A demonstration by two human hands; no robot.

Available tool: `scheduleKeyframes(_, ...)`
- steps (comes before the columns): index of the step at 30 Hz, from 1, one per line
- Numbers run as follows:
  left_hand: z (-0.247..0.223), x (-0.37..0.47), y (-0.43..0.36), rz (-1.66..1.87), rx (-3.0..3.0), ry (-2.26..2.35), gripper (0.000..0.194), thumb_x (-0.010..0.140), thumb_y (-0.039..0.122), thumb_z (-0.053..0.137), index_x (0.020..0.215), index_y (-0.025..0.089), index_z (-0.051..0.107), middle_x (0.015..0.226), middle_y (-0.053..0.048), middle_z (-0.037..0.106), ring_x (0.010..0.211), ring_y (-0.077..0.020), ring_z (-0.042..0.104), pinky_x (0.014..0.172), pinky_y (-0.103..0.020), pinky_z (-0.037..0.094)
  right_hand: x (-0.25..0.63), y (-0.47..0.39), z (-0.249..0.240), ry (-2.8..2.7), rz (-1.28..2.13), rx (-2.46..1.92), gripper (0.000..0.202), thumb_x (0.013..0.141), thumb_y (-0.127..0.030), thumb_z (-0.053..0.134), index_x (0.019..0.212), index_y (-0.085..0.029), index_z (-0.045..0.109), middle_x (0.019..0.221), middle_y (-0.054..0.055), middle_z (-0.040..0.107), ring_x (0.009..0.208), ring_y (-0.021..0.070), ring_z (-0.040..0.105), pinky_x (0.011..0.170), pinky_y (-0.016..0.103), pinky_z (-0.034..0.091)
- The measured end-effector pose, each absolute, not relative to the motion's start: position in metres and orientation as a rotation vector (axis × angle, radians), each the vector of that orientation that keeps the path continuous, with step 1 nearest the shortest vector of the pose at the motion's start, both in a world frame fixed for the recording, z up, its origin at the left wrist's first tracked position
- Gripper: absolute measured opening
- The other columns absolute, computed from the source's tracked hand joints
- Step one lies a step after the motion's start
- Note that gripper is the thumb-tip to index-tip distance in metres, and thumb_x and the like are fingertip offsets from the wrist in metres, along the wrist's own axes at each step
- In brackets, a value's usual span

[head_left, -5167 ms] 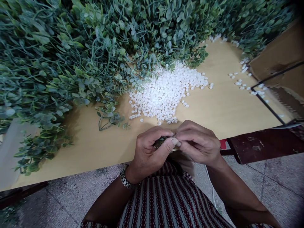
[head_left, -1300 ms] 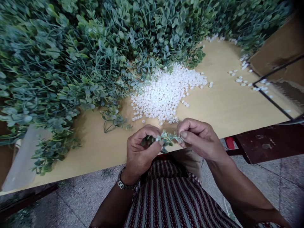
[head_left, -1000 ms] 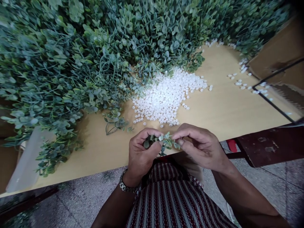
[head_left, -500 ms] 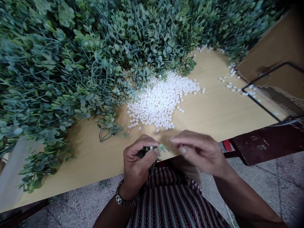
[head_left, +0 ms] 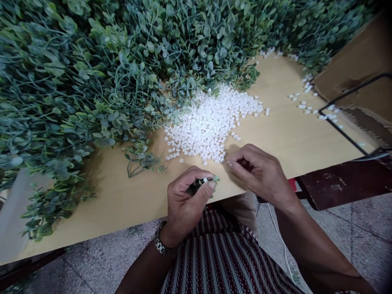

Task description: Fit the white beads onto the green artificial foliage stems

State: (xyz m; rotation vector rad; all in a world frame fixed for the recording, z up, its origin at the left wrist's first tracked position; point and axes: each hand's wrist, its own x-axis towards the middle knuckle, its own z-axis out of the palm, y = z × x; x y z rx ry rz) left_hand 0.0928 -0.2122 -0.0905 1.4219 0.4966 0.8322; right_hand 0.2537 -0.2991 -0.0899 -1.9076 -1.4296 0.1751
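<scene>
My left hand [head_left: 190, 196] is closed around a small green leafy sprig [head_left: 216, 179], most of it hidden in the fingers. A white bead [head_left: 205, 179] shows on it between thumb and forefinger. To the right, my right hand [head_left: 260, 171] is held in a pinch just above the table, its fingertips beside the near right edge of a heap of white beads [head_left: 205, 126]. Whether something small sits in that pinch, I cannot make out. A loose leafy sprig [head_left: 142, 157] lies on the table left of the heap.
Artificial greenery [head_left: 101, 73] is piled along the back and left of the tan table [head_left: 122, 208]. At the right are a torn cardboard box [head_left: 352, 61], a black metal frame [head_left: 343, 132] and scattered beads [head_left: 304, 107]. A dark red bench [head_left: 337, 181] stands below.
My right hand has moved away from the left one, up toward the bead heap, and its fingers are now pinched together. The left hand keeps its hold on the sprig. The view has shifted slightly.
</scene>
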Motion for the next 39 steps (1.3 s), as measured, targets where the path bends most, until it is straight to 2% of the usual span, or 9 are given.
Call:
scheduleKeyframes(7, -0.088, 0.096, -0.213, 0.826, 1.457, 0.509, 0.009, 0.075, 0.009, 0.066, 0.077, 0.018, 0.068, 0.068, 0.001, 0.06, 0.063, -0.008, 0.053, 0.058, -0.019, 0.043, 0.245, -0.307, -0.08, -1.164, 0.637, -1.308, 0.006, 0.081, -0.013, 0.06, 0.078, -0.018, 0.06, 0.068, -0.001, 0.052, 0.062, 0.0099, 0.048, 0.055, 0.023, 0.039)
scheduleKeyframes(12, -0.084, 0.097, -0.214, 0.859, 1.561, 0.472, 0.008, 0.073, 0.008, 0.066, 0.075, 0.016, 0.067, 0.065, 0.001, 0.059, 0.06, -0.0089, 0.052, 0.055, -0.021, 0.042, 0.233, -0.306, -0.085, -1.067, 0.796, -1.223, 0.004, 0.082, -0.018, 0.061, 0.078, -0.018, 0.062, 0.068, -0.001, 0.053, 0.061, 0.0097, 0.047, 0.056, 0.024, 0.039)
scheduleKeyframes(20, -0.089, 0.095, -0.216, 1.004, 1.771, 0.35, 0.012, 0.073, 0.005, 0.063, 0.082, 0.013, 0.065, 0.069, -0.002, 0.061, 0.062, -0.0097, 0.055, 0.057, -0.022, 0.045, 0.23, -0.307, -0.093, -0.98, 0.848, -1.163, 0.006, 0.081, -0.022, 0.062, 0.076, -0.018, 0.063, 0.068, 0.0, 0.055, 0.062, 0.0103, 0.049, 0.056, 0.023, 0.04)
scheduleKeyframes(39, -0.094, 0.095, -0.216, 1.072, 1.851, 0.301, 0.018, 0.072, 0.001, 0.06, 0.085, 0.013, 0.063, 0.071, -0.004, 0.064, 0.064, -0.0118, 0.057, 0.056, -0.024, 0.049, 0.232, -0.308, -0.098, -1.036, 0.837, -1.107, 0.007, 0.082, -0.013, 0.059, 0.082, -0.017, 0.065, 0.073, 0.001, 0.057, 0.068, 0.0101, 0.053, 0.061, 0.024, 0.042)
